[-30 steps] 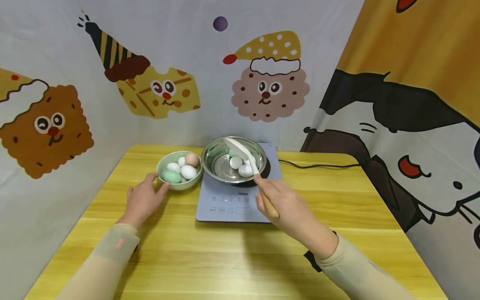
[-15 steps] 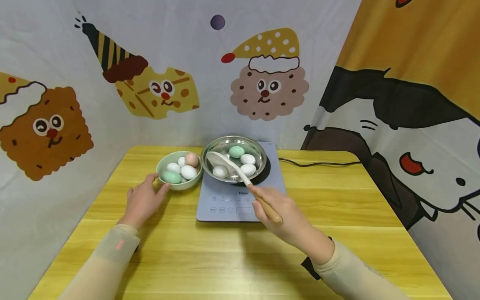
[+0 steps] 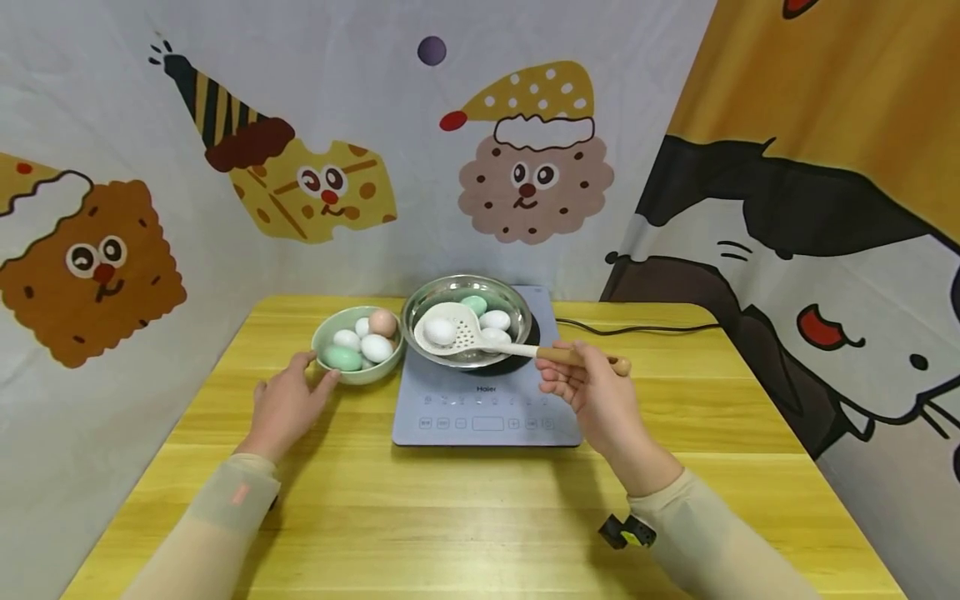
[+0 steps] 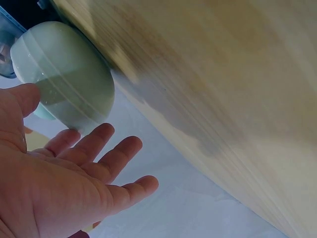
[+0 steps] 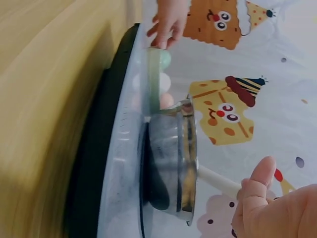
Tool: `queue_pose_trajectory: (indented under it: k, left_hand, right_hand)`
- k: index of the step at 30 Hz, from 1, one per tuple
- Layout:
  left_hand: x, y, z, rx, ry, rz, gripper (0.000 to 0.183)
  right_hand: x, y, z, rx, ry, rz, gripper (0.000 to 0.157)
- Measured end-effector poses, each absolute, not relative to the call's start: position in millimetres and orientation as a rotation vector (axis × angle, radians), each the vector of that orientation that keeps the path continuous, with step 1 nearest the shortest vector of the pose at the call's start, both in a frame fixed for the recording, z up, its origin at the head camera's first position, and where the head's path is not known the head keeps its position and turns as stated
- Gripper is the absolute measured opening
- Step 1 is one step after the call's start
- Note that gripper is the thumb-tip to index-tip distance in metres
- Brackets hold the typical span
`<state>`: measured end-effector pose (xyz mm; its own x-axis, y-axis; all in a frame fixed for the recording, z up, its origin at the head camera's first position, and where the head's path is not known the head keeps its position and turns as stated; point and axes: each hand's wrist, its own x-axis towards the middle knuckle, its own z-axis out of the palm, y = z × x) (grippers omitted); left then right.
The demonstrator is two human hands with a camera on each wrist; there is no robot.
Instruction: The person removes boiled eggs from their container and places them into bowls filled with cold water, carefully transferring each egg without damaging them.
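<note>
One white egg (image 3: pixel 439 332) rests in the holed head of the spoon (image 3: pixel 468 333), over the left part of the pan (image 3: pixel 442 292). The right hand (image 3: pixel 596 400) grips the spoon's wooden handle, thumb on top and fingers loosely bent beneath; the handle runs off to the right past the pan's rim. Whether the spoon touches that rim cannot be told. Also in the pan, to the right of the spoon's head, lie a green egg (image 3: pixel 474 305) at the far side and two white ones, the nearer partly covered by the spoon. The pan sits on the far half of the cooker (image 3: pixel 487 404), whose control marks face the near side. Just left of the pan, a pale green bowl (image 3: pixel 363 377) holds several white eggs, a green one and a pinkish one. The left hand (image 3: pixel 285 408) is at the bowl's near left side, thumb against it, fingers spread and not closed around it. A black cord (image 3: pixel 637 330) leads right from the cooker across the wooden table (image 3: pixel 375 517).
</note>
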<state>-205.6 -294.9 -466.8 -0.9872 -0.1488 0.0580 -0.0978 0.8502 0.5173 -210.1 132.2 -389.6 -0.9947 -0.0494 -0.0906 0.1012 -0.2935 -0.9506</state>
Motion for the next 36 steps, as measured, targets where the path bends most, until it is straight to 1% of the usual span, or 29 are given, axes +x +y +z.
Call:
queue_pose_trajectory:
  k: [5, 10, 17, 24, 36]
  left_hand:
    - [-205, -296, -468, 0.198, -2.929, -0.815, 0.076]
    - [-205, -298, -469, 0.2, -2.93, -0.818, 0.076]
    - [-205, -301, -469, 0.208, -2.922, -0.823, 0.076]
    - [-205, -301, -469, 0.209, -2.919, -0.823, 0.075]
    - [-205, -297, -468, 0.214, -2.912, -0.831, 0.074]
  right_hand:
    - [-208, 133, -381, 0.019, 1.807, -2.444, 0.052]
    - [-205, 132, -376, -0.036, 1.792, -2.481, 0.048]
    - [-197, 120, -358, -0.157, 1.755, -2.539, 0.048]
    - [-196, 82, -347, -0.172, 1.683, -2.534, 0.048]
    - [-210, 14, -369, -0.18, 1.722, -2.457, 0.044]
